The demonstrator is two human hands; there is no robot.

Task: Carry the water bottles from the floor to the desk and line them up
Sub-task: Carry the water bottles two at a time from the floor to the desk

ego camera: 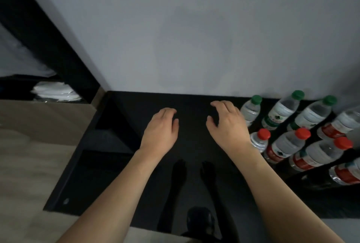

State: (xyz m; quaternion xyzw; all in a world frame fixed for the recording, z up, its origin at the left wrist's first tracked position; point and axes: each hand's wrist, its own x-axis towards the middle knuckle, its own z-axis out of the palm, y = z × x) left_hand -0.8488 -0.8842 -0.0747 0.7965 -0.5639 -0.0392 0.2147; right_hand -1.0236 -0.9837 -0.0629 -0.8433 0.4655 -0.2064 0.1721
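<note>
Hands first: both are stretched out over the black desk (pixel 194 145), palms down, fingers loosely curled and holding nothing at all. Left hand (pixel 160 127) hovers around the middle of the desktop, right hand (pixel 227 124) just to its 3 o'clock, with a gap between them. Can't tell if the fingertips actually touch the surface or just float above it. Both forearms come in from the 6 o'clock edge, bare, no sleeves.

Water bottles are already on the desk, off at 3 o'clock from the right hand, standing in rows. Back row by the wall has green caps, e.g. the green-capped bottle (pixel 251 109) nearest the right hand. Next row toward 6 o'clock has red caps, with the red-capped bottle (pixel 260 139) just beside the right wrist. More run off the right edge.

Grey wall (pixel 194 28) sits at 12 o'clock. Over at 9 o'clock there's something white and folded (pixel 56 91) on a dark shelf, and pale wood flooring (pixel 29 164) below.
</note>
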